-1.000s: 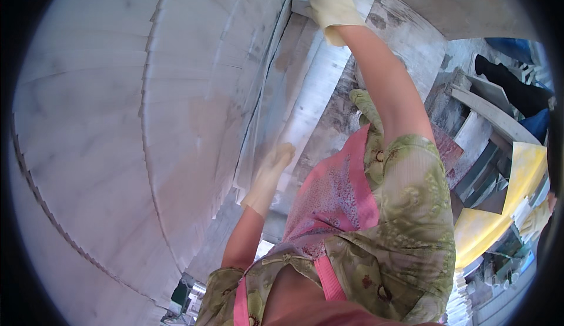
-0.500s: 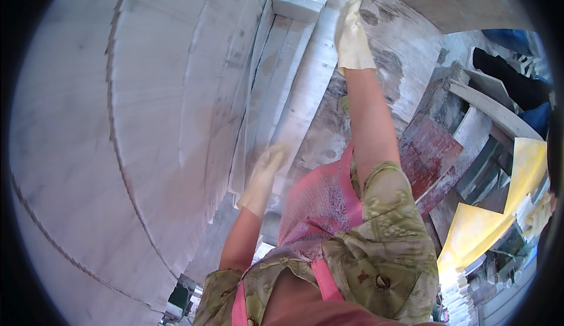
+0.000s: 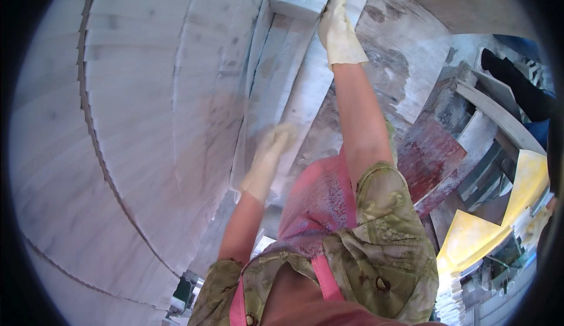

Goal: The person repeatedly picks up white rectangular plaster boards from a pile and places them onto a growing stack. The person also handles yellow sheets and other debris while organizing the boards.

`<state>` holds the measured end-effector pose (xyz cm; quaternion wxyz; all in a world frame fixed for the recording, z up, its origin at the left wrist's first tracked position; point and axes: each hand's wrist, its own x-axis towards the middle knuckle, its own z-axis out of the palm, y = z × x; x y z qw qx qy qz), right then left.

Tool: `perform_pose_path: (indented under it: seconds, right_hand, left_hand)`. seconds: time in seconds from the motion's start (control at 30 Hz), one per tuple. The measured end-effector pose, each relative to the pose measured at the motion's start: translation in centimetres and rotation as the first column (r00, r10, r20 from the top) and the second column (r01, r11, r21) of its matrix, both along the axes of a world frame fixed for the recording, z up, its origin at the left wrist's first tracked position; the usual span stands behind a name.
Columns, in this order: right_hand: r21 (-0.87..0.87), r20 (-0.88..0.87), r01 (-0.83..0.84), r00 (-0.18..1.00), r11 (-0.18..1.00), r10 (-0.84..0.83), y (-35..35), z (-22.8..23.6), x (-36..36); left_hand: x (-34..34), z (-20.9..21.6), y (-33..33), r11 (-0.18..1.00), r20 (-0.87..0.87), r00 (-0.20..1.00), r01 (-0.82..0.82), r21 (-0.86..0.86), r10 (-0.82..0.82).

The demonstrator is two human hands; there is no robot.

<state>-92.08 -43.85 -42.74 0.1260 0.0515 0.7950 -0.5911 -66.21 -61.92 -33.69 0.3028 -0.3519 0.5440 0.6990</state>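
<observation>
My right hand (image 3: 339,29), in a cream rubber glove, reaches far forward with its fingers stretched out along the right end of a stack of white stone pieces (image 3: 296,6). Its fingertips are at or close to that end; whether they touch it I cannot tell. My left hand (image 3: 275,147), gloved the same, is lower and nearer to me, over long pale stone strips (image 3: 289,70). Motion smears its fingers, so their hold is unclear. A pink apron (image 3: 314,191) hangs between my arms.
Large pale marble slabs (image 3: 135,108) with stepped, jagged edges fill the left side. A stained pale board (image 3: 393,61) lies right of my right hand. Farther right are a reddish worn panel (image 3: 435,155), stone offcuts and bright yellow sheets (image 3: 473,238). A dark sleeve (image 3: 511,82) shows at the right rim.
My right hand has shifted left and slightly forward, up to the end of the stack. My left hand has moved a little forward. The view has shifted slightly.
</observation>
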Motion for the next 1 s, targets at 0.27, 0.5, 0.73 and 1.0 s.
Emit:
perform_pose_path:
  seconds: [0.27,0.5,0.73,1.0]
  right_hand:
    - [-0.337,-0.052,0.286,0.946,0.897,-0.321,-3.0,1.3,0.5]
    - [-0.126,-0.008,0.398,0.916,0.909,-0.402,-3.9,2.8,-2.0]
    - [0.326,-0.328,0.117,0.945,0.938,-0.004,-0.5,5.2,0.1]
    - [0.224,-0.146,0.077,0.988,0.972,-0.045,-1.8,2.2,-0.2]
  left_hand:
    - [-7.2,-0.8,-0.6,0.988,-0.155,0.976,-0.148,0.051,0.154]
    - [-4.8,-1.9,-0.3,0.980,0.008,0.982,-0.189,0.056,0.189]
    - [-5.5,-2.3,-0.1,0.980,-0.012,0.987,-0.157,0.121,0.160]
    - [-4.0,-2.6,-1.2,0.964,0.030,0.967,-0.256,0.075,0.254]
